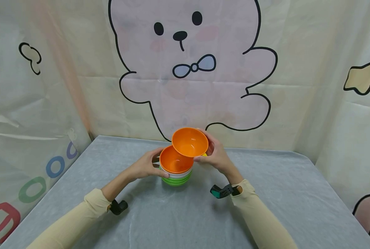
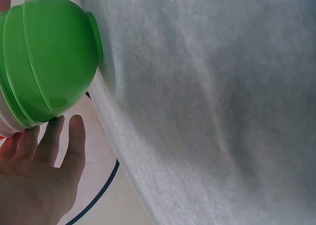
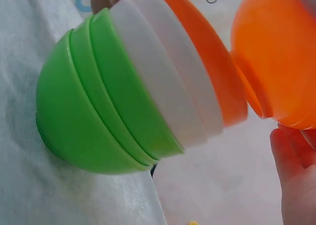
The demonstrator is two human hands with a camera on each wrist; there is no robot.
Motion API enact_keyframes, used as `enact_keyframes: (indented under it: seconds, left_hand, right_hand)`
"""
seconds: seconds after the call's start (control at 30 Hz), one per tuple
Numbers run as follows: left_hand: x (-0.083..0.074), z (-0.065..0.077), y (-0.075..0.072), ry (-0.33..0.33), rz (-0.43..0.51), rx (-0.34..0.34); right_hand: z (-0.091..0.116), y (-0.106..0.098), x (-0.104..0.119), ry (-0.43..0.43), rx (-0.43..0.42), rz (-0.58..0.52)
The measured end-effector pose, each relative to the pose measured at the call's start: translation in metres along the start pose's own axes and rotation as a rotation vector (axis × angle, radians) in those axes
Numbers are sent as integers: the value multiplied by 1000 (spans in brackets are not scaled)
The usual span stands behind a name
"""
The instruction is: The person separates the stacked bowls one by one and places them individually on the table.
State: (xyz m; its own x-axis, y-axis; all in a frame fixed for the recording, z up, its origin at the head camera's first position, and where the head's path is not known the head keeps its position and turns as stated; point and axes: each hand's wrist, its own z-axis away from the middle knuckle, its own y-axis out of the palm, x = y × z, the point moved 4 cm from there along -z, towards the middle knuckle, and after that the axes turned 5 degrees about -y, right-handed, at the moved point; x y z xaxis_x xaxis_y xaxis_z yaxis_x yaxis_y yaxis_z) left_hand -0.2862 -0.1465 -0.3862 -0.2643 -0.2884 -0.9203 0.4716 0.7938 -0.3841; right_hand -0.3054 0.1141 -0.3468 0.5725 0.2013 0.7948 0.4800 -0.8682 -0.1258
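Observation:
A stack of nested bowls stands on the table: green bowls point(image 1: 176, 182) at the bottom, white bowls point(image 3: 153, 72) above them, an orange bowl point(image 1: 173, 161) on top. My left hand point(image 1: 147, 164) grips the stack's left side, thumb at the front and fingers behind. Another orange bowl point(image 1: 190, 142) is held by my right hand point(image 1: 217, 155) above and slightly right of the stack, its opening tilted toward the head camera. In the right wrist view, this bowl's base is close to the stack's orange rim; whether they touch, I cannot tell.
The table point(image 1: 266, 200) has a grey cloth cover. Partly hidden behind my right hand is something yellow point(image 1: 205, 155). A printed curtain point(image 1: 297, 69) hangs beyond the table's back edge and along its sides. Each wrist wears a dark strapped device point(image 1: 223, 191).

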Motion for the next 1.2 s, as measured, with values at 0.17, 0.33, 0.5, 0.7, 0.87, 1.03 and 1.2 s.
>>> enact_keyframes:
  seconds: [0.17, 0.33, 0.5, 0.7, 0.87, 1.03, 1.2]
  left_hand:
    - [1, 0, 0, 12, 2, 4]
    - [1, -1, 0, 7, 1, 1]
    - [1, -1, 0, -6, -7, -4]
    - [0, 0, 0, -12, -4, -4]
    - [-1, 0, 1, -1, -6, -2]
    - [0, -1, 0, -11, -7, -6]
    - [1, -1, 0, -13, -7, -9]
  right_hand:
    - [3, -11, 2, 2, -27, 55]
    - [8, -23, 4, 13, -43, 69]
    - [15, -34, 3, 40, -60, 109]
    - [22, -42, 2, 59, -80, 139]
    - [27, -47, -1, 76, -78, 167]
    - [32, -51, -1, 90, -76, 157]
    - [35, -55, -1, 106, -84, 169]
